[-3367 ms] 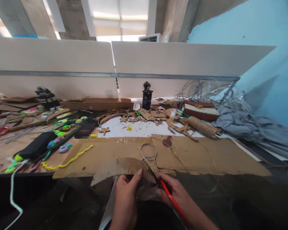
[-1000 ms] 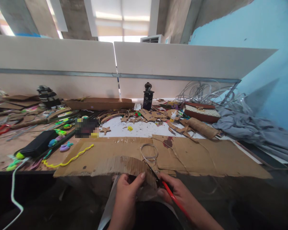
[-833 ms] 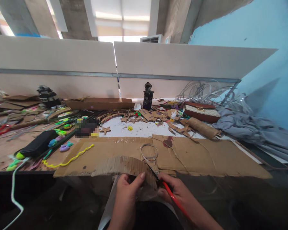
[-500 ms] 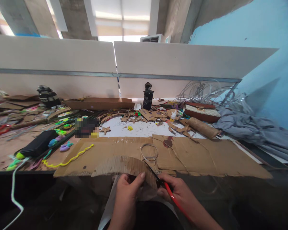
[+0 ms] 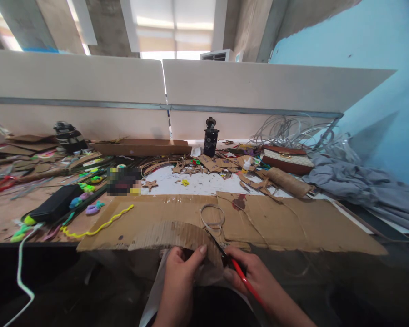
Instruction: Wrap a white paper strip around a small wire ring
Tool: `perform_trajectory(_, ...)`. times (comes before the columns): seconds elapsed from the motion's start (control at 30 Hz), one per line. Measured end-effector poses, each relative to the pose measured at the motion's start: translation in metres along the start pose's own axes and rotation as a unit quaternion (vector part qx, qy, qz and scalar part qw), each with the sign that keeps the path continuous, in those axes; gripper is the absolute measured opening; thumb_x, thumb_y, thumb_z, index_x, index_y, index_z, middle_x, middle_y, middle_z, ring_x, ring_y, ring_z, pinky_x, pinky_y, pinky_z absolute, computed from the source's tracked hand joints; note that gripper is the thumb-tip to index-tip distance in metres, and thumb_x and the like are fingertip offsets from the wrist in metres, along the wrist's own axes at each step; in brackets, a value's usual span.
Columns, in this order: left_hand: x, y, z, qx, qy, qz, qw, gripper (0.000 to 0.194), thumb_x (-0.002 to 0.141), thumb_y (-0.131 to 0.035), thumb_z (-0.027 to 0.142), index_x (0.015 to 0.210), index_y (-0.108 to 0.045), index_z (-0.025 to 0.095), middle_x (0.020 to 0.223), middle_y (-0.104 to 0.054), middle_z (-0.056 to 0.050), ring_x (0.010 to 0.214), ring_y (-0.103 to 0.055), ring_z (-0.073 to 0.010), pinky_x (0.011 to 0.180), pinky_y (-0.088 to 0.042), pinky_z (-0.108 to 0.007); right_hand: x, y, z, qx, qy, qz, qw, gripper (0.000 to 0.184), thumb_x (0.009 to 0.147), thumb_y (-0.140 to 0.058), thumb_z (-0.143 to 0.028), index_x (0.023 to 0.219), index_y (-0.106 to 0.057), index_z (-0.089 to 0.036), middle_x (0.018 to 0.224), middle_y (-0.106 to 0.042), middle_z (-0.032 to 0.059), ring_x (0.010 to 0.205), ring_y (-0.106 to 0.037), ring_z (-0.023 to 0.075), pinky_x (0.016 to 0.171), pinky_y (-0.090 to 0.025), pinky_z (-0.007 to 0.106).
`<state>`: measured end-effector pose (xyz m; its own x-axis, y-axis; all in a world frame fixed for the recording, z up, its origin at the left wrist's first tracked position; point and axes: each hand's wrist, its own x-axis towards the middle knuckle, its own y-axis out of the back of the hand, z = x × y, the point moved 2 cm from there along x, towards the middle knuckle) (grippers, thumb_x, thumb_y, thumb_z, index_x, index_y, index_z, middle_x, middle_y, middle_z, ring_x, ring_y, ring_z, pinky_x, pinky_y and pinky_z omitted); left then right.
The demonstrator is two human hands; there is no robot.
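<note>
A curved, ribbed piece of cardboard (image 5: pixel 170 232) is pinched in my left hand (image 5: pixel 184 268), thumb on top. My right hand (image 5: pixel 247 270) grips red-handled scissors (image 5: pixel 243 276). Their dark blades lie along the right end of the cardboard piece, close to my left thumb; whether the blades are apart is hard to tell. Below the hands, a pale translucent sheet (image 5: pixel 157 284) hangs over my lap. Just beyond the blades, a loop of thin grey wire (image 5: pixel 211 215) rests on a flat cardboard sheet (image 5: pixel 276 222).
A yellow fuzzy strand (image 5: pixel 98 227) and a black case (image 5: pixel 57 204) lie to the left. Farther back are cardboard stars (image 5: pixel 150 185), a black bottle (image 5: pixel 210 140), a glue bottle (image 5: pixel 246 165), a cardboard tube (image 5: pixel 289 182) and a handbag (image 5: pixel 286 159). Grey cloth (image 5: pixel 354 181) is heaped at right.
Hands, cardboard piece and scissors stay in nearly the same place. The scissors' red handle has shifted very slightly, and the whole view has moved a little.
</note>
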<state>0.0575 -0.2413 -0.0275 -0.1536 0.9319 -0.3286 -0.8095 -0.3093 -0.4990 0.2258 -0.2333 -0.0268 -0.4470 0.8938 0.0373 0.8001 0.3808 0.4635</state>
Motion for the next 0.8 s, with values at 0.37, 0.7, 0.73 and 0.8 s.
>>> perform_trajectory(0.37, -0.002, 0.0, 0.001, 0.011, 0.004, 0.016, 1.0, 0.026, 0.061, -0.085, 0.025, 0.08, -0.07, 0.015, 0.076, -0.08, -0.009, 0.069, -0.075, -0.0252, 0.063, -0.058, -0.031, 0.0, 0.001, 0.002, 0.01, -0.031, 0.012, 0.999, 0.047, 0.084, -0.058, -0.064, 0.076, -0.06, -0.017, 0.069, -0.046, -0.0023, 0.066, -0.042, 0.0152, 0.06, -0.033, 0.024)
perform_trajectory(0.7, 0.001, 0.001, 0.001, 0.002, -0.006, -0.019, 1.0, 0.03, 0.062, -0.084, 0.027, 0.086, -0.072, 0.015, 0.083, -0.08, -0.011, 0.074, -0.075, -0.0275, 0.069, -0.058, -0.035, 0.002, 0.008, 0.0, -0.045, -0.022, 0.014, 0.999, 0.044, 0.086, -0.055, -0.061, 0.078, -0.061, -0.018, 0.071, -0.057, 0.0002, 0.067, -0.051, 0.0169, 0.061, -0.039, 0.024)
perform_trajectory(0.73, 0.001, 0.001, 0.001, -0.006, -0.006, -0.017, 1.0, 0.031, 0.061, -0.084, 0.026, 0.087, -0.072, 0.015, 0.084, -0.08, -0.012, 0.075, -0.075, -0.028, 0.07, -0.058, -0.036, 0.001, 0.01, -0.002, -0.046, -0.013, 0.014, 0.999, 0.043, 0.087, -0.053, -0.06, 0.08, -0.061, -0.018, 0.072, -0.057, 0.0006, 0.069, -0.052, 0.0172, 0.062, -0.039, 0.024)
perform_trajectory(0.8, 0.001, 0.0, 0.003, -0.014, -0.009, -0.008, 1.0, 0.031, 0.059, -0.085, 0.025, 0.085, -0.071, 0.015, 0.083, -0.08, -0.012, 0.075, -0.075, -0.0286, 0.07, -0.059, -0.036, 0.0, 0.014, -0.004, -0.047, 0.003, 0.011, 0.999, 0.041, 0.089, -0.051, -0.058, 0.083, -0.061, -0.018, 0.075, -0.057, 0.0011, 0.07, -0.052, 0.0175, 0.063, -0.04, 0.025)
